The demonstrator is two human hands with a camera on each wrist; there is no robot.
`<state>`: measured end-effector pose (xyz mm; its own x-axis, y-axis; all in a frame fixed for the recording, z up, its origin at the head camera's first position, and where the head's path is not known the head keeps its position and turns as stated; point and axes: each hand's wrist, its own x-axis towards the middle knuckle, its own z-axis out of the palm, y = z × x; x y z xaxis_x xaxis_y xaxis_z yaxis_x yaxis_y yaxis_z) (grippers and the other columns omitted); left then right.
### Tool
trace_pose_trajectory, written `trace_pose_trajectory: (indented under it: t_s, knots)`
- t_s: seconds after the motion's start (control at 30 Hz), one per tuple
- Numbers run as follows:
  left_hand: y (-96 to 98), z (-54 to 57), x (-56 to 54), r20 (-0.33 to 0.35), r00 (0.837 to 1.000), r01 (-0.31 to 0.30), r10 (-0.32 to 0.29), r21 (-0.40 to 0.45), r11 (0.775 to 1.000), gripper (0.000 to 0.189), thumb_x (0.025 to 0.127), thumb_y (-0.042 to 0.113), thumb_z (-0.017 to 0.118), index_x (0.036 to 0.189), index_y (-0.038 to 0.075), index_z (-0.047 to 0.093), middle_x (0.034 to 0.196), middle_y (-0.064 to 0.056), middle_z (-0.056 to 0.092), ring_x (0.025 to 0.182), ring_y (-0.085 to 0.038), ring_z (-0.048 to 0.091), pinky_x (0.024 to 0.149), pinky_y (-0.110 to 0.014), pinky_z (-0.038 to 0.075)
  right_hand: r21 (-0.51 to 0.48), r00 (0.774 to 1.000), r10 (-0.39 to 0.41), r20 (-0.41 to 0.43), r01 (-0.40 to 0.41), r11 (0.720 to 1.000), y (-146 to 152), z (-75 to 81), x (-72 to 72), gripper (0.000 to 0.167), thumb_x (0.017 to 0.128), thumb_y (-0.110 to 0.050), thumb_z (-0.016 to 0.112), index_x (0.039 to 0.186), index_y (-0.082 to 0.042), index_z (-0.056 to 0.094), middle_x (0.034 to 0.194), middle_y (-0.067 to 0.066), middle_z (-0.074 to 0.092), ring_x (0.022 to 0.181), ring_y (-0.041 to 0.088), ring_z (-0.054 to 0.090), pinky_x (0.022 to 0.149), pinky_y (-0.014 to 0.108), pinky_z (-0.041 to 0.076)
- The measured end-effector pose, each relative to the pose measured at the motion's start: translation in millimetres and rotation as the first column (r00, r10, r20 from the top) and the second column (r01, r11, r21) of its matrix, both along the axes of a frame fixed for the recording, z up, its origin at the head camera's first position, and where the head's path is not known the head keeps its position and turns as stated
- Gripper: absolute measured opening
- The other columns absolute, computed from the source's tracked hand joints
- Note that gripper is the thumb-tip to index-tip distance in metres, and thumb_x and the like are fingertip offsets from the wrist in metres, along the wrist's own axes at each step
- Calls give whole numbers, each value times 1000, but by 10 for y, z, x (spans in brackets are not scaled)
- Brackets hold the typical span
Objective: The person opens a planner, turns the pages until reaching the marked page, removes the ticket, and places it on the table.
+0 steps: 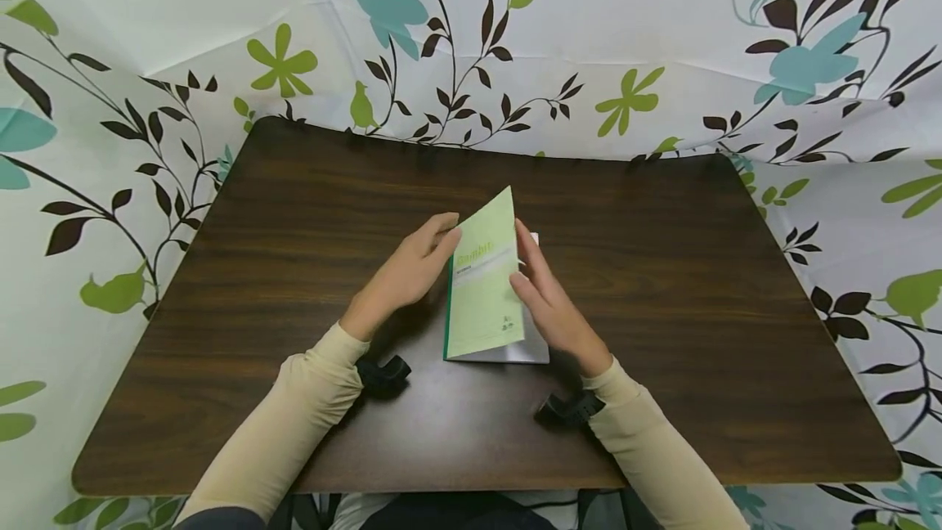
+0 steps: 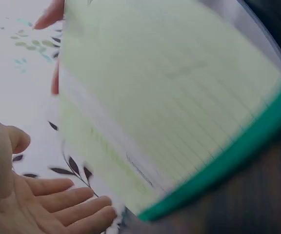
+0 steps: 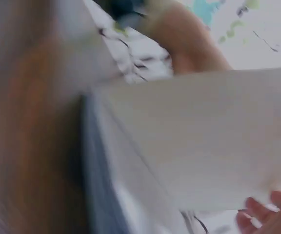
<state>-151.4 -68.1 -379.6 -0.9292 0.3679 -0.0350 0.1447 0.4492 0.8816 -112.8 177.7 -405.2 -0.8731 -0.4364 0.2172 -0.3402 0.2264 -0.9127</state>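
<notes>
A light green notebook (image 1: 482, 301) with a dark green spine lies on the table, its front cover raised at an angle over the pale inside. My left hand (image 1: 408, 268) is beside the cover's upper left edge; in the left wrist view that hand (image 2: 48, 204) has its fingers extended and grips nothing. My right hand (image 1: 552, 309) is at the cover's free right edge, with fairly straight fingers. In the right wrist view, the cover's blank inner side (image 3: 209, 136) faces the camera, and the right fingertips (image 3: 257, 209) are at its lower edge, blurred.
The dark wood-grain table (image 1: 257, 309) has rounded corners and a near edge close to the body. A white cloth (image 1: 456, 80) with leaf and flower prints hangs behind and at the sides. Black wrist devices (image 1: 386, 375) sit at both cuffs.
</notes>
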Motion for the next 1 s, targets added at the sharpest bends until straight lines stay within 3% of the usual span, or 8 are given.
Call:
trace_pose_trajectory:
  t_s: [0.2,0.37,0.47,0.57,0.63,0.7,0.87,1.0]
  knots:
    - [28,199,89,74,997,-5,0,69,998,70,110,58,33,163,13,29,159,-13,47,139,-31,54,114,-53,48,49,974,195,-116,-191,980,-253,-33,119,70,113,-48,30,168,-21,-4,177,0,-3,164,26,6,131,55,17]
    - [-18,282,112,58,996,-69,69,-8,998,74,108,64,34,162,13,32,154,-14,53,135,-32,58,113,-52,47,205,957,262,-129,-232,951,-350,-89,170,61,114,-35,37,169,-22,13,177,-3,10,164,27,12,133,43,16]
    - [-121,307,115,22,995,-99,100,-44,994,66,110,55,35,159,11,38,153,-15,54,139,-32,54,117,-53,43,238,972,171,-159,-130,962,-336,-131,112,52,112,-23,48,162,-18,37,169,0,36,157,23,33,128,44,30]
    - [-255,305,111,-5,995,-99,98,-33,995,56,113,44,36,155,7,43,145,-17,59,132,-32,58,112,-52,46,273,970,-52,-238,118,955,-226,-191,-28,37,109,-19,55,145,-13,60,148,6,61,140,24,55,118,47,43]
    - [-352,283,111,-22,995,-97,97,-28,995,50,114,39,35,149,6,50,131,-16,65,118,-30,61,102,-48,50,328,951,-182,-251,261,908,-110,-231,-132,34,109,-22,57,140,-10,64,140,10,64,134,28,57,115,49,45]
    - [-458,244,112,-36,995,-98,97,-28,995,44,114,35,33,138,5,56,109,-14,65,97,-28,61,88,-43,50,422,943,-259,-210,326,846,7,-272,-215,40,110,-28,54,144,-9,61,143,13,58,136,32,51,115,51,43]
    - [-731,140,100,-44,990,-136,133,-71,988,34,113,28,34,101,4,56,73,-5,42,61,-17,40,62,-32,39,634,947,-289,-143,312,707,129,-321,-300,56,111,-43,48,158,-12,46,160,18,39,142,41,33,116,58,32]
    - [-919,-4,55,-19,986,-164,163,-106,981,36,112,27,40,103,1,63,63,2,38,52,-10,32,54,-28,34,701,936,-293,-195,342,625,135,-318,-281,55,109,-43,53,156,-15,49,164,20,36,138,44,34,109,58,33]
